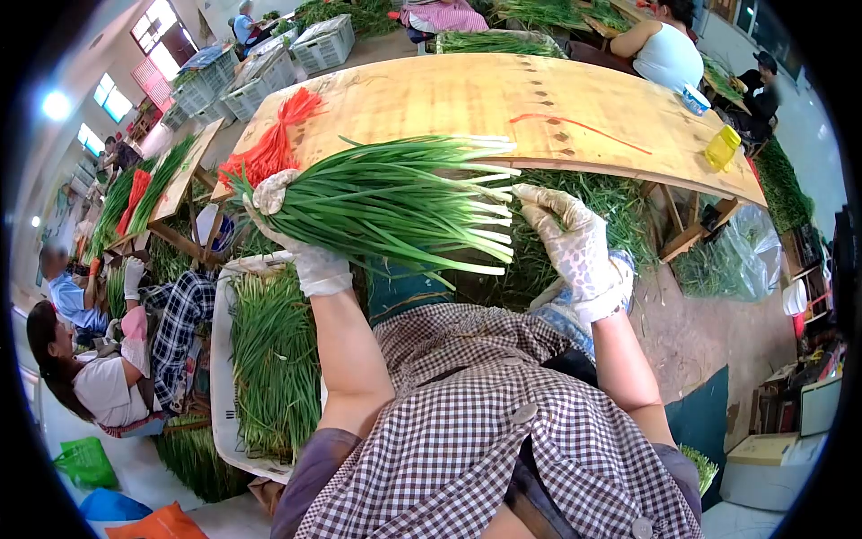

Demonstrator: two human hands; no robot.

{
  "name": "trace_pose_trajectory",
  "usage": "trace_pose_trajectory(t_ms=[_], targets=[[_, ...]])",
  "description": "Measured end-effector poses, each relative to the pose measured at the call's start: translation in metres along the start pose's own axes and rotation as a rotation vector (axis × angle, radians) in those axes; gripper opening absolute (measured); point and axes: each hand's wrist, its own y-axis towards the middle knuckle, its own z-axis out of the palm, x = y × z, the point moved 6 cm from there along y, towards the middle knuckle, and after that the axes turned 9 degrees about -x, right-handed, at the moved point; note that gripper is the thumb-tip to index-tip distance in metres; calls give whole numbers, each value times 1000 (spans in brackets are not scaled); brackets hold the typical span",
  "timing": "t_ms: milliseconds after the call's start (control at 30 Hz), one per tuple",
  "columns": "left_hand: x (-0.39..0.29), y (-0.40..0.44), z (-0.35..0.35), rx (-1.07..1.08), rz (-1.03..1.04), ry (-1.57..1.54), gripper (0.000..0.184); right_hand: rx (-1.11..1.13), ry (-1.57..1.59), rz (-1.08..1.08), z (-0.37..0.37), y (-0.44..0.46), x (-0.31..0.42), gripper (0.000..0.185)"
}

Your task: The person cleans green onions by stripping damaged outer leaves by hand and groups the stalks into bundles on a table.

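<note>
My left hand (271, 199), in a whitish patterned glove, is closed around the leafy part of a bunch of garlic chives (386, 202). The bunch lies sideways in front of me at the table's near edge, its white stalk ends fanned out to the right. My right hand (566, 235), also gloved, is just right of those ends with thumb and fingertips pinched together. Whatever is between them is too small to make out. A bundle of red ties (274, 144) rests on the wooden table (404, 99), behind my left hand.
A white crate of chives (222, 359) stands at my left. On the table are a single red strip (579, 126), a yellow container (722, 148) and a blue-white tub (695, 100). Loose greens (584, 193) lie beneath it. Several people sit around the room, among stacked crates (323, 45).
</note>
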Motion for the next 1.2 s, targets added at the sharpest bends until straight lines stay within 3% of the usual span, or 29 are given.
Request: trace_pose_trajectory(t_ms=[67, 133, 167, 200, 333, 400, 467, 500, 533, 567, 600, 667, 733, 800, 867, 900, 933, 967, 1000, 1033, 1067, 1100, 1133, 1200], targets=[[2, 9, -9, -4, 5, 2, 37, -44, 102, 2, 4, 6, -19, 23], [2, 4, -6, 6, -1, -21, 37, 175, 204, 170, 20, 3, -25, 24], [2, 3, -4, 18, -11, -43, 36, 297, 65, 171, 25, 0, -33, 25], [2, 0, 0, 34, -19, -66, 36, 287, 28, 263, 26, -2, -22, 22], [-4, -22, 26, 139, -84, -180, 35, 177, 723, 612, 27, -2, -61, 19], [-7, -30, 41, 179, -115, -222, 35, 57, 803, 651, 14, 1, -65, 23], [-8, -21, 38, 171, -157, -372, 34, -94, 482, 500, -17, 7, -64, 41], [2, 7, 9, 148, -299, -716, 28, 119, 321, 447, -21, 9, -44, 43], [1, 9, 16, 144, -289, -714, 28, 328, 155, 389, -21, 6, -31, 46], [0, 8, 20, 118, -272, -710, 27, 660, 676, -5, -5, -9, -7, 42], [0, 8, 22, 91, -259, -706, 27, 862, 369, 166, 4, -30, 13, 36], [4, 6, 30, 178, -334, -739, 27, 877, 527, 319, 34, -58, 21, 32], [6, 1, 37, -24, -137, -539, 30, 778, 131, 102, 60, -58, 33, 30], [11, -6, 48, -35, -160, -544, 31, 726, 111, 269, 93, -49, 27, 25], [11, -20, 74, 53, -298, -608, 32, 587, 286, -13, 137, -43, -2, 15], [11, -17, 70, 6, -195, -496, 33, 677, 283, 359, 133, -37, 29, 15], [10, -6, 69, 167, -199, -485, 35, 811, 559, 87, 118, -43, 60, 16], [10, -1, 68, 130, -203, -521, 35, 994, 621, 198, 95, -57, 92, 16], [8, 1, 64, 83, -212, -552, 35, 864, 602, -348, 74, -61, 94, 17], [2, -4, 68, 75, -210, -546, 35, 982, 789, -272, 64, -77, 62, 31], [-3, -11, 74, -11, -219, -523, 35, 1044, 739, -369, 51, -93, 30, 28], [-5, -15, 74, -95, -228, -504, 35, 1186, 800, -256, 39, -87, 18, 27], [-4, -10, 64, -100, -229, -508, 35, 1285, 825, 0, 28, -71, 9, 25], [-5, 3, 56, 217, -327, -670, 33, 1263, 602, 446, 8, -49, -17, 22]])
